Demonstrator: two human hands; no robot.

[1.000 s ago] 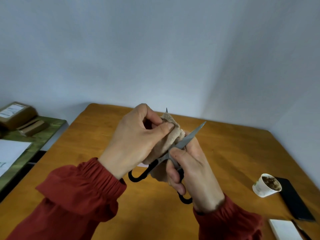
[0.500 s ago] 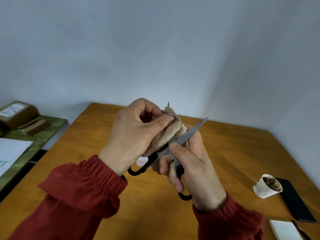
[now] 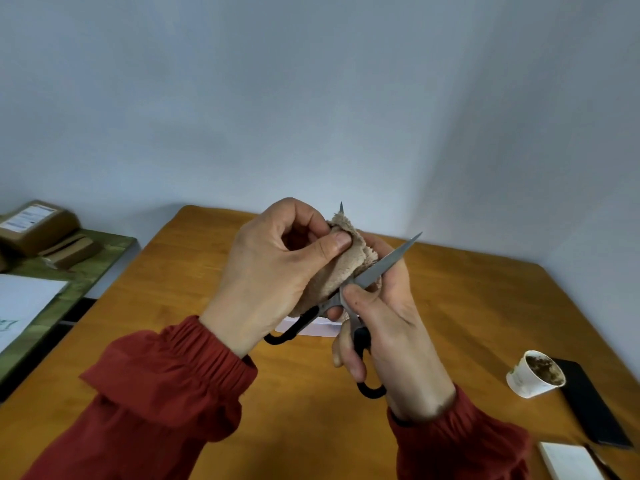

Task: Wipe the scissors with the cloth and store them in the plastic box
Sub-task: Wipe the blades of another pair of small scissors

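I hold a pair of scissors [image 3: 384, 266] with black handles and grey blades above the wooden table, blades spread apart. My right hand [image 3: 388, 327] grips one handle, thumb near the pivot. My left hand [image 3: 273, 268] pinches a beige fluffy cloth [image 3: 341, 259] around the other blade, whose tip pokes out above the cloth. A sliver of a pale plastic box [image 3: 311, 329] shows on the table below my hands, mostly hidden.
The wooden table [image 3: 467, 306] reaches back to the grey wall. At the right stand a paper cup [image 3: 535, 374] with dark contents, a black phone [image 3: 588, 403] and a white pad [image 3: 569, 460]. At the left, a green side table [image 3: 86, 271] carries cardboard boxes [image 3: 38, 226] and paper.
My left hand has slid the cloth up along the blade toward its tip. Both hands and the scissors have risen slightly.
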